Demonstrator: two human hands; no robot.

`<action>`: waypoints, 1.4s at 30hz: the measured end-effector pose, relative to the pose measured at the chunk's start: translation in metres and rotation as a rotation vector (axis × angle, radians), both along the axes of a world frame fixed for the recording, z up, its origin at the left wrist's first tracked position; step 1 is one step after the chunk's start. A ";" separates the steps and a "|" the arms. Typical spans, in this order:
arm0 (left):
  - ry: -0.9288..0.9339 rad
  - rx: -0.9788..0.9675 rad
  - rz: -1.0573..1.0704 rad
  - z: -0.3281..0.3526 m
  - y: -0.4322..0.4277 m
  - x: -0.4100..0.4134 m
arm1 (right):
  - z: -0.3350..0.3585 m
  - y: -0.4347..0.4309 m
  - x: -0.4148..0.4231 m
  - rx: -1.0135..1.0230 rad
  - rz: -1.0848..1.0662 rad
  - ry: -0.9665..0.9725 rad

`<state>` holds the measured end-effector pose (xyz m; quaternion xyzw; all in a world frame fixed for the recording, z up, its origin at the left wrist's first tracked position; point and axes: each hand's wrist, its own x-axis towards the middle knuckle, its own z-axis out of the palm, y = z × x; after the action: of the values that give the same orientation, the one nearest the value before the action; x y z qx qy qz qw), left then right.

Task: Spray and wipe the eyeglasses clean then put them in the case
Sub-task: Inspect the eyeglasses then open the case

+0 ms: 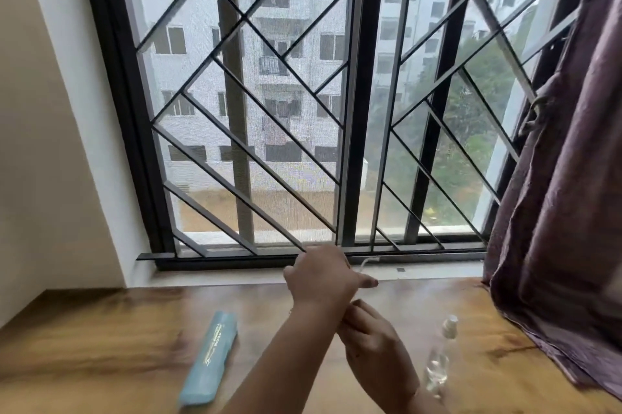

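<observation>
A light blue eyeglass case [209,359] lies closed on the wooden table [101,346], left of my arms. A small clear spray bottle [441,354] stands to the right of my hands. My left hand [321,277] is raised above the table's far edge, back toward me, with one finger pointing right. My right hand [372,344] sits just below it, its fingers curled against my left wrist. The frame is blurred and I see no eyeglasses. A thin pale curved strand [367,264] shows just beyond my left hand; I cannot tell what it is.
A barred window [350,110] with a pale stone sill [235,274] runs along the table's far side. A purple curtain [565,211] hangs at the right and drapes onto the table's right end. A cream wall [40,144] is on the left.
</observation>
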<state>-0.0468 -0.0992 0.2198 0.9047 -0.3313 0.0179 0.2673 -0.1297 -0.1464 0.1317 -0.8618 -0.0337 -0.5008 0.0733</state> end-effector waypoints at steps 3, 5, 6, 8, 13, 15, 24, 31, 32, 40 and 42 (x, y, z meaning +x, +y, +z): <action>-0.128 0.026 0.026 -0.006 -0.004 -0.006 | 0.000 -0.002 0.000 0.021 0.062 0.007; -0.169 0.013 0.043 -0.011 -0.005 -0.006 | 0.001 -0.002 -0.001 0.014 0.070 0.021; -0.184 -0.001 0.044 -0.012 -0.004 -0.005 | 0.001 -0.002 -0.001 0.012 0.065 0.030; -0.202 -0.030 0.036 -0.013 -0.002 -0.005 | -0.001 -0.002 0.000 -0.011 0.040 0.045; -0.186 -0.167 0.030 -0.007 0.012 0.001 | -0.007 -0.008 -0.003 -0.040 0.001 0.033; -0.168 -0.267 0.029 -0.004 0.021 0.006 | -0.008 -0.013 -0.009 0.078 -0.045 -0.073; -0.089 -0.825 -0.123 -0.019 0.051 0.038 | -0.007 -0.044 -0.027 1.239 -0.148 -0.204; 0.269 -1.060 -0.204 -0.044 0.058 0.044 | -0.006 -0.045 -0.021 1.268 -0.038 -0.180; 0.295 -1.077 -0.210 -0.047 0.059 0.046 | -0.006 -0.044 -0.021 1.257 -0.007 -0.210; 0.365 -1.152 -0.219 -0.052 0.065 0.051 | -0.004 -0.038 -0.021 0.973 0.025 -0.258; 0.354 -1.148 -0.210 -0.051 0.064 0.051 | -0.003 -0.038 -0.019 0.784 -0.045 -0.224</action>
<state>0.0039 -0.0350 0.1689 0.5676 -0.3069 0.0165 0.7638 -0.1489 -0.1842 0.1287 -0.7093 0.1707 -0.5679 0.3810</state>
